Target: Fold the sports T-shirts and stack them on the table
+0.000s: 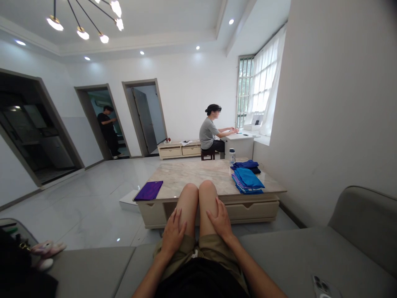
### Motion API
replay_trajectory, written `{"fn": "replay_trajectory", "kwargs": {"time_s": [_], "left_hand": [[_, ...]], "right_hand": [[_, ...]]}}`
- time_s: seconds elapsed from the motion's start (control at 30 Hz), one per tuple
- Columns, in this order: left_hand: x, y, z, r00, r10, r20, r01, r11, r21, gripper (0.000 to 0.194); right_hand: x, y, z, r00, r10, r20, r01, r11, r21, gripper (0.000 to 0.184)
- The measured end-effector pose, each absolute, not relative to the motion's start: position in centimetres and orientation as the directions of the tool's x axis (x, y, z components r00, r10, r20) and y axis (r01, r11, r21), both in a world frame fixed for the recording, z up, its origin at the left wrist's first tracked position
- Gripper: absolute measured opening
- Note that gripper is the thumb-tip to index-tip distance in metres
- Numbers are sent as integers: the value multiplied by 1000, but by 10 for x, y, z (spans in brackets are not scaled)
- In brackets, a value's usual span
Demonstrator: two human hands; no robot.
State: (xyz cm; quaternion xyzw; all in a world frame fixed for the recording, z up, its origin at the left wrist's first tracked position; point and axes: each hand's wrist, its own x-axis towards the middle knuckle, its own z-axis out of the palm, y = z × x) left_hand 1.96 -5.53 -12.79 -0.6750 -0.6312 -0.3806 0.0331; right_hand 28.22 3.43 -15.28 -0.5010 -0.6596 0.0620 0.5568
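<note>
I sit on a grey sofa [294, 260] with my knees against a marble coffee table [198, 174]. My left hand [173, 234] lies flat on my left thigh, fingers stretched out and holding nothing. My right hand [221, 220] rests the same way on my right thigh, fingers apart. On the table's right side lies a stack of folded blue clothes [247, 180], and a folded purple cloth [149, 190] sits at its left corner. Both are beyond my reach as I sit.
A water bottle [232, 156] stands at the table's far edge. A phone [322, 286] lies on the sofa to my right, a pink plush toy [46, 249] to my left. One person [212, 133] sits at a white desk by the window; another [108, 130] stands in a doorway.
</note>
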Motion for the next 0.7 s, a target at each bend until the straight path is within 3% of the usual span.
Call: {"fn": "replay_trajectory", "kwargs": {"time_s": [0.7], "left_hand": [[20,-58,-124,-83,830,551,878,-202,435,61]], "right_hand": [[285,31,-150,137,731,669,571,493,-656,78]]}}
